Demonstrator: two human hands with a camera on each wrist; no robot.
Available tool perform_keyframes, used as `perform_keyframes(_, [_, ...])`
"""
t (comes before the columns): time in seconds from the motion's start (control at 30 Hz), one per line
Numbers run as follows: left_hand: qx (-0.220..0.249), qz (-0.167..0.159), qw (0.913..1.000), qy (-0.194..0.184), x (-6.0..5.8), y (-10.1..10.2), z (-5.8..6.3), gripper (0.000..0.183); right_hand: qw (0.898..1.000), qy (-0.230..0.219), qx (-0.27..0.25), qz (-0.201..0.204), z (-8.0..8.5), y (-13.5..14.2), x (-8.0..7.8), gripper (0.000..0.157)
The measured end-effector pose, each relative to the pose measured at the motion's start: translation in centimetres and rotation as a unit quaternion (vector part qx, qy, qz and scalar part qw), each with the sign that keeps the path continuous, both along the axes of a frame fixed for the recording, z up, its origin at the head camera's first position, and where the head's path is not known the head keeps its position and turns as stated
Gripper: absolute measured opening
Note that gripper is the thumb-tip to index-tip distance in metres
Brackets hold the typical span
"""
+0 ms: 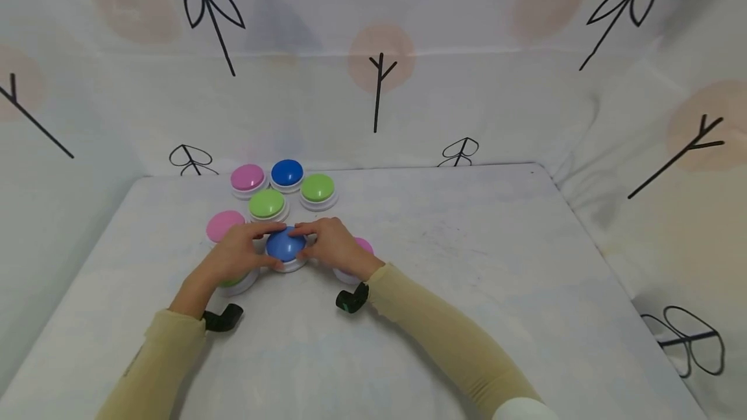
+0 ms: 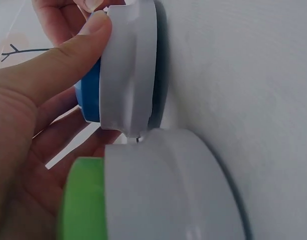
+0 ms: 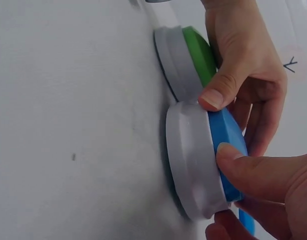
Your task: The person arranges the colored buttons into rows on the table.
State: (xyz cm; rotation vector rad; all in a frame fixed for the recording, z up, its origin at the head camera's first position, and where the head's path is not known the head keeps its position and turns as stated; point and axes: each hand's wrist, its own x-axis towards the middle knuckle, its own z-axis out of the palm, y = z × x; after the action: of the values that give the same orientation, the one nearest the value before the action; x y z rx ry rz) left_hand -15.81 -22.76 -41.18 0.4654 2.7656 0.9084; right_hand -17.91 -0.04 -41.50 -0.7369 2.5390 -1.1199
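Note:
A round blue push button [image 1: 286,246] on a white base lies on the white table, between my two hands. My left hand [image 1: 238,253] grips its left side, with the thumb at the near edge and the fingers at the far edge. From the other side my right hand [image 1: 334,246] pinches it in the same way. Both thumbs meet the blue dome near the base in the right wrist view. Close beside it is a green push button [image 2: 83,200], partly covered by my left hand in the head view. A pink push button [image 1: 364,244] shows partly behind my right wrist.
Behind the hands stand a pink button [image 1: 248,177], a second blue button [image 1: 287,173] and two green buttons, one right [image 1: 318,188] and one nearer [image 1: 266,203]. Another pink button [image 1: 224,225] is beyond my left hand. A patterned cloth [image 1: 327,115] hangs behind the table [image 1: 467,264].

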Motion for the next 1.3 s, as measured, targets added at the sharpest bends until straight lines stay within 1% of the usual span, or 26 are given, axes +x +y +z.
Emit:
perform_keyframes(0.13, [0.019, 0.001, 0.9998, 0.01, -0.2, 0.2, 0.0, 0.072, 1.0, 0.0, 0.005, -0.008, 0.4, 0.2, -0.2, 0.04])
perform_keyframes(0.27, [0.046, -0.003, 0.9986, 0.026, -0.5, 0.5, 0.0, 0.069, 1.0, 0.005, -0.003, -0.017, 0.8, 0.6, -0.6, 0.037])
perform_keyframes(0.5, [0.103, -0.002, 0.9946, 0.017, -0.9, 1.5, -0.1, 0.069, 0.999, 0.022, -0.028, -0.027, 0.6, 1.7, -1.1, 0.036])
perform_keyframes(0.77, [0.117, 0.0, 0.9923, 0.04, -1.5, 2.8, -0.5, 0.067, 0.998, 0.011, -0.047, -0.048, 0.3, 3.1, -1.4, 0.038])
perform_keyframes(0.97, [0.143, -0.009, 0.9876, 0.064, -2.1, 4.2, -0.6, 0.066, 0.995, 0.006, -0.077, -0.066, 0.0, 4.3, -1.6, 0.04])
perform_keyframes(1.07, [0.15, -0.007, 0.986, 0.072, -2.3, 4.9, -0.6, 0.066, 0.993, 0.0, -0.091, -0.077, -0.2, 4.9, -1.9, 0.04])
perform_keyframes(1.3, [0.158, -0.012, 0.9845, 0.074, -3.0, 6.8, -0.8, 0.063, 0.987, -0.001, -0.116, -0.107, -0.7, 6.3, -2.3, 0.042])
